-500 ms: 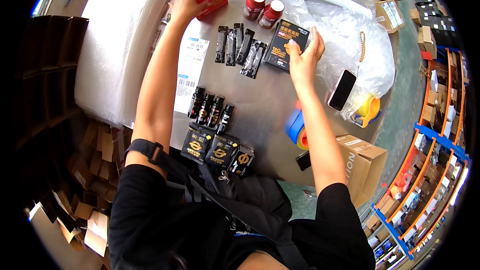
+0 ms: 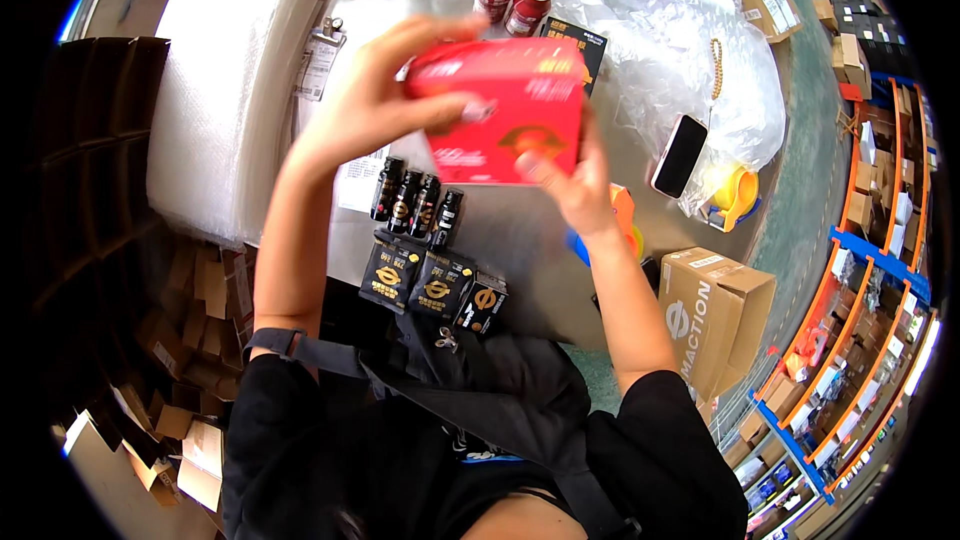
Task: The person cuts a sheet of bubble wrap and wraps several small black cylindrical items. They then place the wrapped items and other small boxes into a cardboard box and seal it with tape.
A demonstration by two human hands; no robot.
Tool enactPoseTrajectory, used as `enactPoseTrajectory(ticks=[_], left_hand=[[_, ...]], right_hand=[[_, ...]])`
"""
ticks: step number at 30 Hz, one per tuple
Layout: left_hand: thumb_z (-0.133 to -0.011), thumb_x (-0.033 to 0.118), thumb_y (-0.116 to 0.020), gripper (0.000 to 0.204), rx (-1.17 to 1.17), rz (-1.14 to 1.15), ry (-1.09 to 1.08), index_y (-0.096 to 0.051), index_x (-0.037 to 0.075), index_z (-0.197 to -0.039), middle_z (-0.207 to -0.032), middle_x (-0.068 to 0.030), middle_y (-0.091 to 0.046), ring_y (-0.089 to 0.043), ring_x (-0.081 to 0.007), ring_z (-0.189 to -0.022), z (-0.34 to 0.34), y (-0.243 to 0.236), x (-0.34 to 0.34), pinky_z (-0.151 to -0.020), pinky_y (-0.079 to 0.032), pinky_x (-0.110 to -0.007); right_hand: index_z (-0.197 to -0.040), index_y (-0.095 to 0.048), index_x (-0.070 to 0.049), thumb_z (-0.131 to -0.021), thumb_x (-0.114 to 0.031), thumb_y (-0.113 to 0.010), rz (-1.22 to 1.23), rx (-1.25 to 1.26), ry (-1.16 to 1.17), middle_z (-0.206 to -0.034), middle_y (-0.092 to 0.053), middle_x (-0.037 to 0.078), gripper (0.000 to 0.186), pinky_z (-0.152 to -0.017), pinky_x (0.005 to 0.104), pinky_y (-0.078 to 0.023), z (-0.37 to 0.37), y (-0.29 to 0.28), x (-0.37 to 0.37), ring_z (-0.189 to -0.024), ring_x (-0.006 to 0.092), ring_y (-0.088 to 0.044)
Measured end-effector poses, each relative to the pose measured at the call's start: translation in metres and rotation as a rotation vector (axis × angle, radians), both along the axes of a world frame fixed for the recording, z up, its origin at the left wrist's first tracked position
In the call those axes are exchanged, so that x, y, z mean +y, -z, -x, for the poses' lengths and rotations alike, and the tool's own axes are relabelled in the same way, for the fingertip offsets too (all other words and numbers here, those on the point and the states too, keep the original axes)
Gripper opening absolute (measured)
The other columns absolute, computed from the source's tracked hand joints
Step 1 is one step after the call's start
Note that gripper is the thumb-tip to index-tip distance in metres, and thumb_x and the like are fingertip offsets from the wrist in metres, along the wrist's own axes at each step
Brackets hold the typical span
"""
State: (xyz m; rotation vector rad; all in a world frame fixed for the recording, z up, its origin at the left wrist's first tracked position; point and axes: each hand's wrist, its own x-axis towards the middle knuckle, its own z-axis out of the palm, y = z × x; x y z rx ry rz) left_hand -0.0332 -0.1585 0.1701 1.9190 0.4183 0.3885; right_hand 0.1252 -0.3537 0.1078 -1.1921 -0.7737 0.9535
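A red carton (image 2: 500, 115) is lifted over the metal table, gripped from both sides. My left hand (image 2: 395, 90) closes round its left side, the thumb across the front; blur softens the fingers. On the right, my right hand (image 2: 575, 185) holds the lower corner with the thumb on the front. Behind the carton, a black box (image 2: 590, 43) shows only in part, and the black sachets are hidden. Two red bottles with white caps, one a red bottle (image 2: 526, 12), stand beyond it. Several small black bottles (image 2: 402, 202) lie nearer me, above black packets (image 2: 437, 282).
A phone (image 2: 679, 157) and a yellow tape roll (image 2: 737, 195) lie at the right near clear plastic wrap (image 2: 640, 90). An open cardboard box (image 2: 715, 310) stands at the right front. Bubble wrap (image 2: 225, 100) fills the left; orange-framed shelves (image 2: 860, 280) are far right.
The red carton has come from the table's far left toward me and the middle, in my left hand. My right hand has left the black box and now grips the carton too.
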Motion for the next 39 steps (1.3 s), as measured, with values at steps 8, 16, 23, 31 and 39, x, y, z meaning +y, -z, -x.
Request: enactPoseTrajectory(ticks=[8,16,23,31,39], left_hand=[[-0.097,0.031,-0.058,0.049,0.027,0.569,-0.362,-0.049,0.01,-0.141,-0.14,-0.0077,-0.052,-0.053,-0.0195,-0.123,-0.028,0.098,-0.036,-0.101,-0.045,-0.035],[-0.097,0.021,-0.059,0.034,-0.014,0.346,-0.501,-0.061,0.008,-0.128,-0.108,-0.007,-0.066,-0.058,-0.0128,-0.103,0.037,0.124,-0.062,-0.09,-0.045,-0.028],[-0.089,0.03,-0.069,0.058,0.374,-0.181,-0.661,-0.049,0.0,-0.134,-0.134,-0.0217,-0.051,-0.047,-0.0336,-0.127,0.196,0.138,-0.153,-0.106,-0.036,-0.044],[-0.063,0.063,-0.08,0.13,0.877,-0.151,-0.506,-0.005,0.012,-0.155,-0.155,-0.0345,0.002,0.0,-0.0504,-0.145,0.208,0.199,-0.29,-0.109,-0.011,-0.07],[-0.068,0.076,-0.066,0.132,1.016,-0.466,-0.463,0.001,0.0,-0.152,-0.152,-0.0392,-0.002,-0.006,-0.0578,-0.14,0.202,0.22,-0.31,-0.101,-0.018,-0.077]], right_hand=[[-0.13,-0.049,-0.009,-0.096,-0.037,-0.059,0.262,0.296,0.394,-0.122,-0.061,0.006,0.045,-0.068,0.0322,-0.054,-0.062,0.01,0.009,-0.098,0.0162,-0.064],[-0.148,-0.029,0.003,-0.096,-0.05,-0.053,0.451,-0.507,0.599,-0.137,-0.033,0.026,0.078,-0.111,0.043,-0.027,-0.069,0.054,-0.022,-0.131,0.0352,-0.033],[-0.151,-0.017,0.001,-0.087,-0.031,-0.073,0.772,-0.31,0.07,-0.125,-0.045,0.023,0.09,-0.083,0.0337,-0.052,0.098,0.082,-0.217,-0.095,0.0225,-0.059],[-0.152,0.012,-0.007,-0.076,-0.036,-0.081,0.837,-0.509,-0.044,-0.131,-0.035,0.032,0.123,-0.097,0.0489,-0.046,0.193,0.12,-0.226,-0.11,0.0486,-0.054],[-0.148,-0.015,-0.016,-0.061,-0.032,-0.089,0.966,-0.64,-0.018,-0.134,-0.029,0.027,0.115,-0.096,0.0505,-0.049,0.193,0.11,-0.206,-0.113,0.0496,-0.053]])
